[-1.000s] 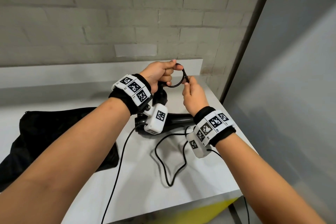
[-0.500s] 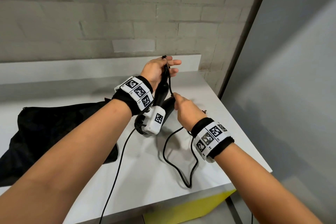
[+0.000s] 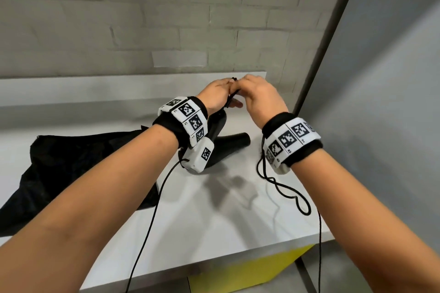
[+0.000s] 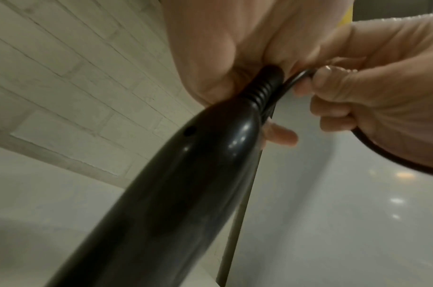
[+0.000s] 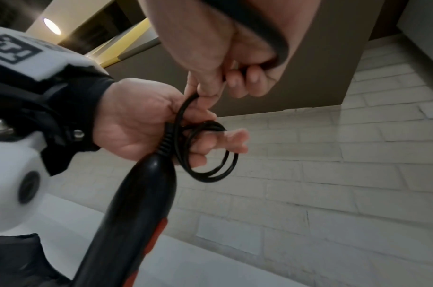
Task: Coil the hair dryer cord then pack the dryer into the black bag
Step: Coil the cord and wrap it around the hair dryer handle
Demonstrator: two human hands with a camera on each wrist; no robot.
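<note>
The black hair dryer (image 3: 234,141) rests its nozzle on the white table, handle (image 5: 142,194) tilted up toward my left hand (image 3: 217,95). That hand holds the ribbed top end of the handle (image 4: 262,91) together with small loops of black cord (image 5: 210,155) round its fingers. My right hand (image 3: 259,95) is right beside it and pinches the cord (image 4: 296,77) between thumb and finger. The loose cord (image 3: 285,190) trails from under my right wrist across the table and over its front edge. The black bag (image 3: 83,164) lies flat at the left.
The white table (image 3: 214,233) ends close on the right at a grey partition (image 3: 381,102); a brick wall (image 3: 166,19) stands behind. A thin wrist-camera cable (image 3: 152,216) hangs from my left wrist over the front edge. Below the table top is a yellow panel (image 3: 250,273).
My right hand dropped down along the cord, then rose back to the left hand with more cord. The slack on the table shifted right and shortened.
</note>
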